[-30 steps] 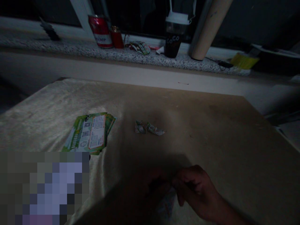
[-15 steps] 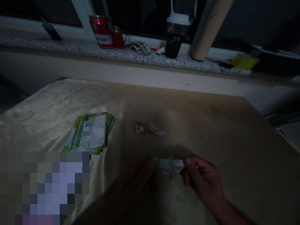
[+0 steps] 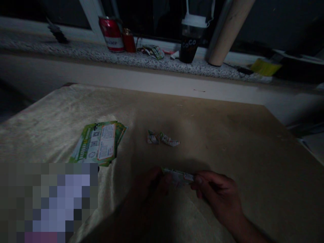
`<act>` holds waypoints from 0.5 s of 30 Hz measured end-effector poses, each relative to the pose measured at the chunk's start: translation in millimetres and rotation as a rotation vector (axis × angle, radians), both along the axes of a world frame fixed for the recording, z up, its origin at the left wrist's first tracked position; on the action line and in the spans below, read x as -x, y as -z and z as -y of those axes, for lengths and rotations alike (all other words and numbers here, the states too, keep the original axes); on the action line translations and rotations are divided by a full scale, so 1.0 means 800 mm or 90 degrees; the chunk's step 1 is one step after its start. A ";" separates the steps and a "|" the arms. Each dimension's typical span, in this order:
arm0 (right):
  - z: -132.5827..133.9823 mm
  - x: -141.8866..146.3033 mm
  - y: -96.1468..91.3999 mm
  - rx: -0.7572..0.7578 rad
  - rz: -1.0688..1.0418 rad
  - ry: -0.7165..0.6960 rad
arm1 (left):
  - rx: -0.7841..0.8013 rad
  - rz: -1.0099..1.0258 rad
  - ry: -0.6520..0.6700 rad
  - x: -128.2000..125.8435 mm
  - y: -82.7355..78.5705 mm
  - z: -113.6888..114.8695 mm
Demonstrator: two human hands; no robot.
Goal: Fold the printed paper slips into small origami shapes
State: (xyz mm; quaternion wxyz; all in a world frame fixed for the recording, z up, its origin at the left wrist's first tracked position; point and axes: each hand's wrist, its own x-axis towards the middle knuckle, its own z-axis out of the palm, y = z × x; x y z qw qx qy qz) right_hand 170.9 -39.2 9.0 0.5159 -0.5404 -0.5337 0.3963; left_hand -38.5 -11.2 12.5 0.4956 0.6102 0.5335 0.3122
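Observation:
Between my hands, just above the table, is a folded printed paper (image 3: 178, 177) in green and white. My left hand (image 3: 154, 185), dark in shadow, pinches its left end. My right hand (image 3: 217, 192) grips the right end between thumb and fingers. Beyond them lie two small folded paper pieces, one squarish (image 3: 153, 137) and one longer (image 3: 170, 139), close together on the cloth. Over to the left rests a stack of green printed leaflets (image 3: 101, 140), slightly fanned at its right side.
A pale cloth covers the table (image 3: 227, 135). On the speckled sill (image 3: 83, 50) behind stand a red can (image 3: 111, 35), an orange-red container (image 3: 129, 40), a lidded dark cup (image 3: 189, 42) and a cardboard tube (image 3: 230, 33). A pixelated patch (image 3: 58, 202) hides the lower left.
The paper in my hands now shows as a narrower strip, its lower part tilted or folded in. My right hand has moved slightly left and down. The pieces on the table lie as before.

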 end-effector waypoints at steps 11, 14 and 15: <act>0.003 0.000 0.002 -0.076 0.039 -0.059 | -0.015 -0.056 -0.066 0.000 -0.011 0.002; 0.004 0.001 0.002 -0.059 0.042 -0.064 | -0.022 -0.074 -0.062 -0.001 -0.013 0.002; 0.005 0.001 0.002 -0.051 0.042 -0.063 | -0.025 -0.079 -0.061 -0.001 -0.013 0.003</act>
